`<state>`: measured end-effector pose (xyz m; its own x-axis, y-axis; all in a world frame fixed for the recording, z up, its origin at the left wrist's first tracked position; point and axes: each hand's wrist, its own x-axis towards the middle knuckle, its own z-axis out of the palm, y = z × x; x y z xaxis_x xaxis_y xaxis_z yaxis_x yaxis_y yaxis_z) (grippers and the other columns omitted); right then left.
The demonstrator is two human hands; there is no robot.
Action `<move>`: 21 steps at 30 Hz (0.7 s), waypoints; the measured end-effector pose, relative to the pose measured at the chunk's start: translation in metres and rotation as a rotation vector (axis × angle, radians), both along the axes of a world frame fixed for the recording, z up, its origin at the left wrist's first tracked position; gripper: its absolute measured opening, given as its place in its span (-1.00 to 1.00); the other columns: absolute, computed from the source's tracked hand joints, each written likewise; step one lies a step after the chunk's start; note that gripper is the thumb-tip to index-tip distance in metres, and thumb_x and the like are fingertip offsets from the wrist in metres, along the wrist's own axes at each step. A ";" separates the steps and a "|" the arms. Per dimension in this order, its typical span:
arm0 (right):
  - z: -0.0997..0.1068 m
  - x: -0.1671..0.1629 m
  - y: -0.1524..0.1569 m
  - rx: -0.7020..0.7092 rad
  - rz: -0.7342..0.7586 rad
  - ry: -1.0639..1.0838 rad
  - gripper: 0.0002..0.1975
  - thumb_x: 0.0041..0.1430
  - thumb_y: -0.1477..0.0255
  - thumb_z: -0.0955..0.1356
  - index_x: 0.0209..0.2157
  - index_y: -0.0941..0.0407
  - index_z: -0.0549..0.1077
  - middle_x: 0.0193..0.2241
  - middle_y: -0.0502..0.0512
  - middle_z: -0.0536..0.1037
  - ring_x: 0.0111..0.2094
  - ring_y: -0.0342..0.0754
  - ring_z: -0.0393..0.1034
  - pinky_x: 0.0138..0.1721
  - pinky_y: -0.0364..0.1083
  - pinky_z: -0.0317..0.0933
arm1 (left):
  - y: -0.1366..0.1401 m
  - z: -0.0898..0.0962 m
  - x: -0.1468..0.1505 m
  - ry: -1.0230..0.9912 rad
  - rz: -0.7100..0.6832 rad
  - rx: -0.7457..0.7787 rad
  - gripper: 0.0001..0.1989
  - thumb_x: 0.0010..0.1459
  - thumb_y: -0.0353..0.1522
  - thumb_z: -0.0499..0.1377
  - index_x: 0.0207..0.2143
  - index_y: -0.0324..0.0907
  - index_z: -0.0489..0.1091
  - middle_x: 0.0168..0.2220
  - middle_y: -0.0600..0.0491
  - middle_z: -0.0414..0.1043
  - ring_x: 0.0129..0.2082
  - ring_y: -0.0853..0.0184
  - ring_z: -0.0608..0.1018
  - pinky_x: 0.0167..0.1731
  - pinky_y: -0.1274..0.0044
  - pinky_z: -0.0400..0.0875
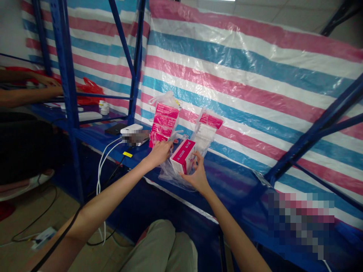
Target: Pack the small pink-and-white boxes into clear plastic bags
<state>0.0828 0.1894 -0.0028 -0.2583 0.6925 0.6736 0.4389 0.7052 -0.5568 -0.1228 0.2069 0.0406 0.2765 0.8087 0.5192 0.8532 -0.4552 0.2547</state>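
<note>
Pinching a pink-and-white box point(183, 155), the right hand point(198, 176) angles leftward.

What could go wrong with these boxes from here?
The right hand holds the pink-and-white box amid crumpled clear plastic, which might snag or tear. The bagged pink package standing just behind the left hand could topple if nudged. White cables hang off the shelf near the left forearm and may get caught.

Behind the pink-and-white box point(183, 155), reach is blocked by two bagged packs point(165, 118) and the striped sheet point(227, 75). Leftward, the way is crowded by a white device point(132, 129) and trailing white cables point(99, 170). To the right, room is left along the blue shelf point(231, 170), bounded by a slanting brace point(320, 127).
</note>
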 end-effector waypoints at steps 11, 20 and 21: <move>0.006 0.008 -0.005 0.072 -0.115 -0.061 -0.22 -0.22 0.33 0.43 0.06 0.05 0.04 0.18 0.23 -0.02 0.19 0.12 -0.05 0.13 0.11 -0.02 | 0.014 -0.005 -0.017 -0.307 -0.018 -0.277 -0.72 -0.04 -0.17 0.10 -0.60 -0.20 0.30 -0.62 0.14 0.28 -0.54 0.37 0.36 -0.55 0.58 0.06; 0.028 0.029 -0.008 -0.032 -0.079 -0.304 -0.22 -0.23 0.23 0.46 0.09 -0.02 0.21 0.19 0.14 0.06 0.17 0.17 -0.01 0.13 0.15 -0.05 | 0.030 -0.005 -0.009 -0.783 -0.224 -0.559 -0.64 0.08 -0.25 -0.10 -0.39 -0.28 0.42 -0.66 0.07 0.36 -0.78 0.49 0.22 -0.71 0.62 -0.02; 0.031 0.031 -0.008 -0.058 -0.057 -0.349 -0.24 -0.23 0.22 0.46 0.08 -0.04 0.24 0.19 0.13 0.08 0.17 0.17 0.01 0.12 0.14 -0.05 | 0.030 -0.006 -0.006 -0.810 -0.245 -0.571 -0.63 0.08 -0.26 -0.10 -0.29 -0.29 0.41 -0.65 0.08 0.37 -0.80 0.51 0.20 -0.72 0.62 -0.03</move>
<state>0.1141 0.1818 0.0286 -0.4251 0.7473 0.5108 0.6476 0.6453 -0.4052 -0.1291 0.2369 0.0348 0.2046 0.9624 0.1785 0.2278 -0.2242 0.9475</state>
